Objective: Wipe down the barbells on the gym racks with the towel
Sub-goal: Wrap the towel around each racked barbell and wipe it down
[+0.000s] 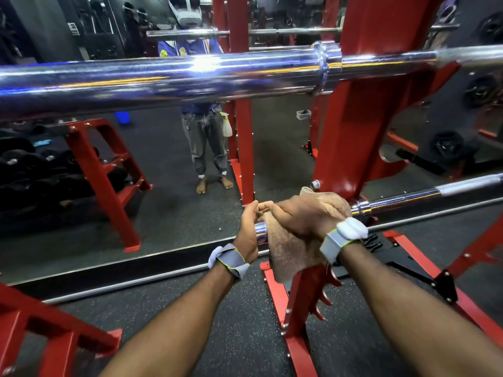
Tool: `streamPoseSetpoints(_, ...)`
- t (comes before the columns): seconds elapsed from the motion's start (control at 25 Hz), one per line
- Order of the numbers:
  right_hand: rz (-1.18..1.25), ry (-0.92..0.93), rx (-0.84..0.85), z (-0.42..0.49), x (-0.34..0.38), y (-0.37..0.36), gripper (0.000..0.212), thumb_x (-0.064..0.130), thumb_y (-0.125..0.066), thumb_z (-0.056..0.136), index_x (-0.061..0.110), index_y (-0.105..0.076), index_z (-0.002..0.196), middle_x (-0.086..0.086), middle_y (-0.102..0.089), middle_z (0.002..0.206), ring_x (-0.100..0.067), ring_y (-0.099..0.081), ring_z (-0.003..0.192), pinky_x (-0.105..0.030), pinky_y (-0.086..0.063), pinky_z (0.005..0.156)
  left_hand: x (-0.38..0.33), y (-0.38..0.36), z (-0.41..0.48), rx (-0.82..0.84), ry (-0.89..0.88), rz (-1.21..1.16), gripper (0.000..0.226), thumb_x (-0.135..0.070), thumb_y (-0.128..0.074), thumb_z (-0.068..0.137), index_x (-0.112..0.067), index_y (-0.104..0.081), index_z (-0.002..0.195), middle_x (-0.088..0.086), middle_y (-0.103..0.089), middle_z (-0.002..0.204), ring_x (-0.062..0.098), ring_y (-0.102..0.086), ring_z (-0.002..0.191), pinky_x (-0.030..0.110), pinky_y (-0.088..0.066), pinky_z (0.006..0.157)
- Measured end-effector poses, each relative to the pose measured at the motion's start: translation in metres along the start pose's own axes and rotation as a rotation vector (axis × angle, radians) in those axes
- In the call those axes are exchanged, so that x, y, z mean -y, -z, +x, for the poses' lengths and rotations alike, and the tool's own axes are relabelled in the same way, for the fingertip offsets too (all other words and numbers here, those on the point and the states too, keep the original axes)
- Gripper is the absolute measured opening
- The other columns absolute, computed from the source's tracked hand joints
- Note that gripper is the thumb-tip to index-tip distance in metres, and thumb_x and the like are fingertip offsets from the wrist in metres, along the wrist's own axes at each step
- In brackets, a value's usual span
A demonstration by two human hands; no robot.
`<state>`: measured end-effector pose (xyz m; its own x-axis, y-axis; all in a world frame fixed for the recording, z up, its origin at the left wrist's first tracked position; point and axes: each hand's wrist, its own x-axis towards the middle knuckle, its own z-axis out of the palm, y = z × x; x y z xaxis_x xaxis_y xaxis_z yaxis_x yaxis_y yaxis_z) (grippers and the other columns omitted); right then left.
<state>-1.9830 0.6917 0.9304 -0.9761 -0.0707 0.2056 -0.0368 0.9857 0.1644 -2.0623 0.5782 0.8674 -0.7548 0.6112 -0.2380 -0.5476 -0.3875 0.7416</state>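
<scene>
Head cam: barbell (408, 198) sits low centre, its long axis running up to the right edge. The right hand (302, 216) squeezes the towel (288, 254) around its near end, and the left hand (249, 229) curls round the bare tip.

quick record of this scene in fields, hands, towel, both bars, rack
left hand: fingers curled round the end of the lower chrome barbell
right hand: grips the tan terry towel draped over that bar's sleeve, loose end hanging below
upper thick chrome barbell: lies across the red steel rack, untouched
grey wrist straps: one on each wrist, each with a white pod
</scene>
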Motion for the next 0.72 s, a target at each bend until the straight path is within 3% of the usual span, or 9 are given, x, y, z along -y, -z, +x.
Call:
streamPoseSetpoints(0.08, -0.096, 0.015, -0.021, 0.007, 0.025, 0.0, 0.029, 0.023, -0.037, 0.094, 0.014, -0.064, 0.087, -0.009, -0.07, 0.076, -0.035, -0.068, 0.068, -0.038, -0.04, 0.054, -0.002, -0.002, 0.0, 0.001, 0.012, -0.09, 0.043, -0.027, -0.027, 0.102, -0.002, -0.059, 0.088, 0.007, -0.068, 0.064, 0.016, -0.066, 0.06, 0.026, -0.051, 0.069)
streamPoseSetpoints(0.16, 0.005, -0.057, -0.242, 0.002, 0.053, -0.007, 0.022, 0.021, -0.046, 0.088, 0.019, -0.061, 0.072, -0.003, -0.063, 0.063, -0.029, -0.062, 0.055, -0.036, -0.034, 0.052, -0.005, -0.003, 0.002, 0.02, 0.017, -0.147, 0.04, -0.028, -0.032, 0.099, -0.001, -0.06, 0.088, 0.011, -0.067, 0.07, 0.02, -0.065, 0.067, 0.029, -0.048, 0.074)
streamPoseSetpoints(0.24, 0.1, -0.071, -0.372, -0.016, 0.059, -0.009, 0.02, 0.03, -0.048, 0.094, 0.022, -0.059, 0.079, -0.002, -0.063, 0.075, -0.027, -0.057, 0.068, -0.042, -0.038, 0.062, -0.005, -0.003, 0.003, 0.005, -0.003, -0.119, 0.03, -0.027, -0.044, 0.089, -0.002, -0.061, 0.09, 0.012, -0.063, 0.077, 0.023, -0.061, 0.075, 0.032, -0.047, 0.078)
streamPoseSetpoints(0.36, 0.043, 0.069, -0.338, -0.042, 0.019, -0.011, 0.028, 0.045, -0.046, 0.096, 0.021, -0.059, 0.089, -0.002, -0.061, 0.085, -0.027, -0.053, 0.079, -0.044, -0.04, 0.075, -0.002, 0.0, 0.001, -0.064, 0.01, -0.043, 0.032, -0.028, -0.041, 0.098, -0.005, -0.063, 0.089, 0.012, -0.061, 0.081, 0.023, -0.059, 0.075, 0.031, -0.05, 0.072)
streamPoseSetpoints(0.52, 0.097, -0.196, -0.393, -0.025, 0.023, -0.007, 0.024, 0.036, -0.047, 0.092, 0.023, -0.052, 0.073, -0.004, -0.061, 0.07, -0.032, -0.056, 0.067, -0.044, -0.037, 0.067, -0.003, -0.003, -0.001, -0.121, -0.008, -0.024, 0.037, -0.027, -0.035, 0.102, -0.004, -0.06, 0.089, 0.011, -0.059, 0.081, 0.021, -0.058, 0.073, 0.031, -0.048, 0.072)
streamPoseSetpoints(0.6, 0.113, -0.265, -0.47, -0.021, 0.065, -0.021, 0.017, 0.035, -0.048, 0.091, 0.025, -0.057, 0.081, 0.0, -0.063, 0.081, -0.027, -0.055, 0.076, -0.044, -0.036, 0.073, -0.006, -0.008, -0.001, -0.124, 0.034, -0.116, 0.035, -0.026, -0.036, 0.101, -0.004, -0.057, 0.086, 0.009, -0.056, 0.074, 0.021, -0.056, 0.071, 0.032, -0.047, 0.073)
streamPoseSetpoints(0.72, 0.101, -0.068, -0.45, -0.039, 0.054, -0.022, 0.027, 0.04, -0.047, 0.094, 0.022, -0.064, 0.103, 0.003, -0.064, 0.102, -0.024, -0.054, 0.092, -0.043, -0.037, 0.081, -0.006, -0.007, -0.003, -0.133, 0.027, -0.136, 0.031, -0.028, -0.04, 0.1, -0.007, -0.059, 0.086, 0.009, -0.053, 0.079, 0.021, -0.055, 0.074, 0.034, -0.045, 0.079)
